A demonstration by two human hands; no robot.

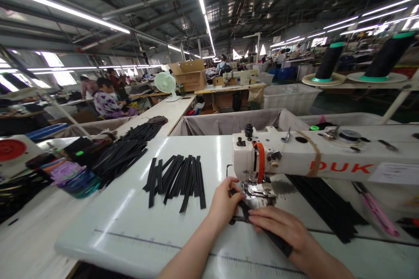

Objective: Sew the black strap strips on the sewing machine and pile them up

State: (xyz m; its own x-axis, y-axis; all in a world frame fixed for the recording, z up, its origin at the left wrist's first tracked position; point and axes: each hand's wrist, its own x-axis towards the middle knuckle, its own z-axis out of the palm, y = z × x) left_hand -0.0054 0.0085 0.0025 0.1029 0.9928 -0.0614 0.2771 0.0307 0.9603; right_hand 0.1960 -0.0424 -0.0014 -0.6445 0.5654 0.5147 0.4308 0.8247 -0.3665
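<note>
My left hand (225, 199) pinches a black fabric strip (276, 234) just in front of the presser foot (257, 191) of a white industrial sewing machine (294, 157). My right hand (278, 231) lies over the same strip, pressing it near the needle plate. The strip's far end sticks out below my right hand, and the needle area is partly hidden by my fingers. A loose heap of cut black strips (175, 181) lies on the white table (131, 235) left of my hands, with more black strips (327, 207) behind the machine.
Another black pile (121, 157) and colourful fabric pieces (68, 176) lie at the left. Black thread cones (329, 63) stand at the back right. Beyond the table are cloth-lined bins (229, 122), a fan (166, 85), a cardboard box (189, 74), and a seated co-worker (109, 100).
</note>
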